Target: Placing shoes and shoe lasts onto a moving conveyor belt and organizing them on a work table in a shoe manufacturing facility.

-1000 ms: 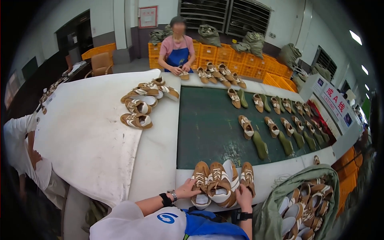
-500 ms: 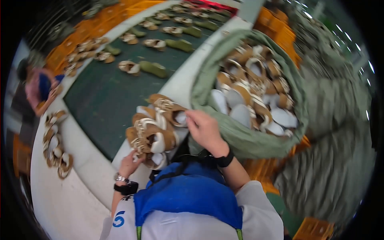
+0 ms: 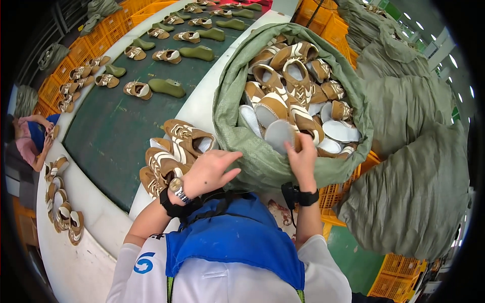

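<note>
My right hand (image 3: 303, 156) pinches a brown shoe upper by its pale grey underside (image 3: 279, 135), at the near rim of a green woven sack (image 3: 237, 136). The sack is full of brown shoe uppers (image 3: 294, 70) with white stripes, lying at all angles. My left hand (image 3: 212, 171) hangs between the sack and a small pile of the same uppers (image 3: 188, 136) on the white table edge. Its fingers are apart and hold nothing. The hand and wrist partly cover the pile.
A dark green conveyor belt (image 3: 108, 146) carries rows of uppers beside green shoe lasts (image 3: 166, 87). Several uppers (image 3: 76, 227) stand on the white ledge (image 3: 91, 197) at left. A person in pink (image 3: 28, 134) works at far left. Orange crates (image 3: 396, 275) and large grey-green sacks (image 3: 409, 192) stand at right.
Both hands have left the pile on the table edge. My right hand has moved right to the sack and taken hold of an upper; my left has moved up and right, fingers free.
</note>
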Demonstrator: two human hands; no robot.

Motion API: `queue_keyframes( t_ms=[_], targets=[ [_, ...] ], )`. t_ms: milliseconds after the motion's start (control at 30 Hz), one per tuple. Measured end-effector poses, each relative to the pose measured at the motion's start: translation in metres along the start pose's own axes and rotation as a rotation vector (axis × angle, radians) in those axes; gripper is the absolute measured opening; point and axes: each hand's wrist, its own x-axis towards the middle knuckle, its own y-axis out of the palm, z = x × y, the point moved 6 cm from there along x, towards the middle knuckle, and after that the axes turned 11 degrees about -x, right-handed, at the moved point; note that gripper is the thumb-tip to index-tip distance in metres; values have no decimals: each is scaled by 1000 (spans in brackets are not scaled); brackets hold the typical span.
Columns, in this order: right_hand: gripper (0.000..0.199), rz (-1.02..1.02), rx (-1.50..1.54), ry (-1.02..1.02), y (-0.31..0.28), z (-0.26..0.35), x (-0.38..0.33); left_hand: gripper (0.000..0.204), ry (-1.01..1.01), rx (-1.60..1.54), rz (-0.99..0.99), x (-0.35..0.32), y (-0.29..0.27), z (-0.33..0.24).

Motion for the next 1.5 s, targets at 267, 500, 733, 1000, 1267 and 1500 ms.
queue_keyframes(
  t_ms=[267, 500, 733, 1000, 1267, 1500],
  targets=[
    [23, -279, 942, 107, -94, 73, 45, 46, 156, -60, -585, 22, -36, -31],
    [56, -95, 571, -367, -52, 177, 54, 30, -228, -1156, -807, -17, -87, 61],
    [40, 191, 566, -488, 37, 216, 14, 44, -348, -1112, -1020, -133, -96, 128],
    [13, 271, -216, -960, 150, 220, -66, 74, -874, -731, -933, -253, -1, 185],
    [11, 372, -67, -846, 111, 195, -26, 34, -634, -1400, -1131, -207, 22, 199],
    [49, -169, 76, -228, -13, 62, 65, 46, -904, -955, -1187, -235, 10, 205]
  ],
)
